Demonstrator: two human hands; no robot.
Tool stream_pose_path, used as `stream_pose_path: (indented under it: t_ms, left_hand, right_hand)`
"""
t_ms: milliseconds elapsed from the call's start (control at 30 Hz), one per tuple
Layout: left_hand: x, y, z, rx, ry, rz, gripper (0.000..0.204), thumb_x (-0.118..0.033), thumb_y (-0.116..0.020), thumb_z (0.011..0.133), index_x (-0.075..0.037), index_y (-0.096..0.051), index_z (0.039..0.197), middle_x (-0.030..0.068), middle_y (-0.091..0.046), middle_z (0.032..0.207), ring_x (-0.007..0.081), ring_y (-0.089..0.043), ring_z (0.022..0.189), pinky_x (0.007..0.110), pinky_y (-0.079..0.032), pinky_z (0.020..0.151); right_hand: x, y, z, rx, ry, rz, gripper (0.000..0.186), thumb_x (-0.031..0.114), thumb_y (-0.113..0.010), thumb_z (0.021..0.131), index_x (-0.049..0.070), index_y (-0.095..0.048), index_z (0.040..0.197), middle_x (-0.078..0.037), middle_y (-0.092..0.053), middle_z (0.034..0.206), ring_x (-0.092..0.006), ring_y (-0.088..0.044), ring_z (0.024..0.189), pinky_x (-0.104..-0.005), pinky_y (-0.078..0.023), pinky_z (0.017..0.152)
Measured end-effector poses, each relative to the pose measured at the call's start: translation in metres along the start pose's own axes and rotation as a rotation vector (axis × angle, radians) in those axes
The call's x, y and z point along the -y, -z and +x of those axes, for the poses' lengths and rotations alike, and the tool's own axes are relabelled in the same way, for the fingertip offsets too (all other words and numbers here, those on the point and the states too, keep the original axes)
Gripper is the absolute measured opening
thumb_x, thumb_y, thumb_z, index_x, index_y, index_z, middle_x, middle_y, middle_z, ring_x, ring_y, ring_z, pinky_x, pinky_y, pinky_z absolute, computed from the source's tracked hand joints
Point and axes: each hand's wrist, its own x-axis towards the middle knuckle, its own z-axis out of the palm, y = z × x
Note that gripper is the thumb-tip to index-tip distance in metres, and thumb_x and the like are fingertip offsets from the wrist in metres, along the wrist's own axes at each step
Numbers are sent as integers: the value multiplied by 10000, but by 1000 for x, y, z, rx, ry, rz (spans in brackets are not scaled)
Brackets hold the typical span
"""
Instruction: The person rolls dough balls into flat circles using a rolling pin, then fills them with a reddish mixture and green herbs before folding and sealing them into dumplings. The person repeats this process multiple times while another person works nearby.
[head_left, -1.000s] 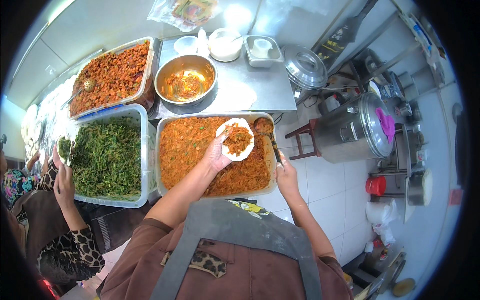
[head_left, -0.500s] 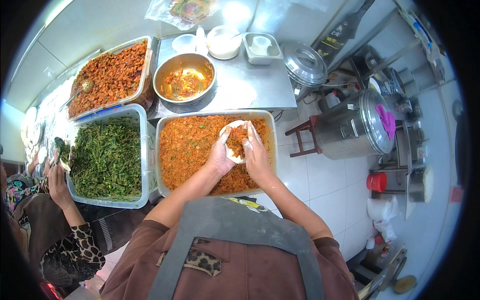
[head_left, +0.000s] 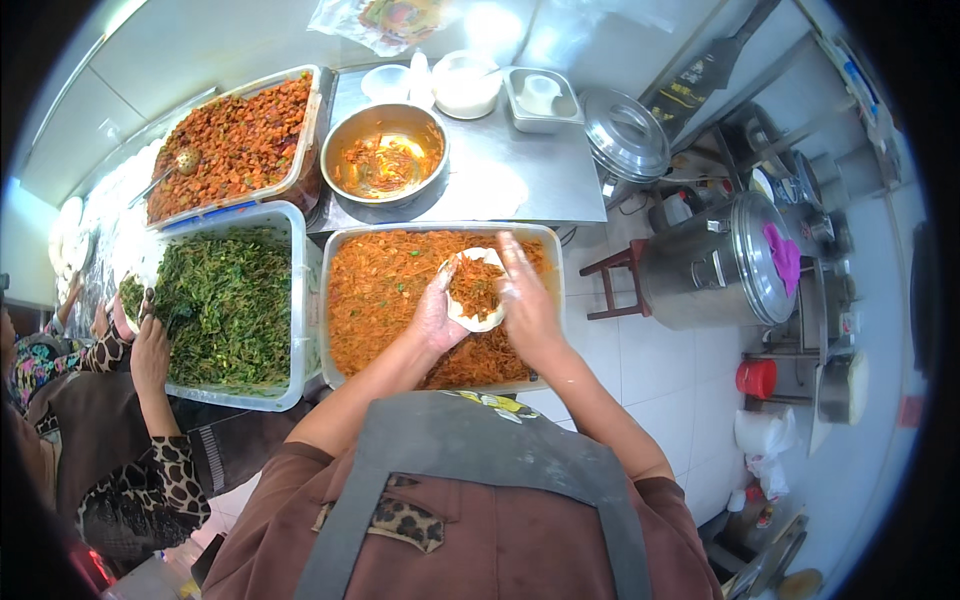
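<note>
My left hand (head_left: 437, 318) cups a round, flat dough wrapper (head_left: 480, 324) topped with a mound of orange shredded filling (head_left: 474, 285). Just right of the wrapper is my right hand (head_left: 528, 312), its fingers stretched out and pointing away from me, with nothing gripped in them. Whether its thumb side touches the dough's edge I cannot tell. Both hands have white flour on them and are over a translucent tub (head_left: 326, 300) full of the same shredded filling.
To the left, a co-worker's hand (head_left: 150, 350) works beside a tub (head_left: 298, 330) of chopped greens. Behind it stands a tub (head_left: 318, 120) of diced red-brown filling with a ladle. A steel bowl (head_left: 440, 165) sits on the metal table. A large lidded pot (head_left: 690, 270) stands right.
My right hand has come off the wrapper's side and straightened its fingers, exposing more dough and filling. My left hand keeps hold. The co-worker's hand has shifted right, and the whole view slightly too.
</note>
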Motion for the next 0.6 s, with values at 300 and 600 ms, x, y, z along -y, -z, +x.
stream_pose_path:
  t_ms: [300,600]
  left_hand:
    - [-10,2,-16,177,-56,-43,473,-229,-613,802,-54,-457,1212,146,-533,1183,298,-527,1079,483,-430,927]
    - [-2,-6,-25,202,-88,-113,535,-209,-659,764,-45,-438,1223,161,-522,1189,307,-520,1083,492,-420,939]
  right_hand:
    - [-73,-9,-30,156,-262,100,254,0,-462,864,-21,-529,1108,-69,-565,1025,-144,-573,910,-263,-467,774]
    - [-53,-17,-26,-9,-337,896,261,-20,-520,834,-12,-538,1094,-40,-574,939,-109,-563,846,-238,-470,739]
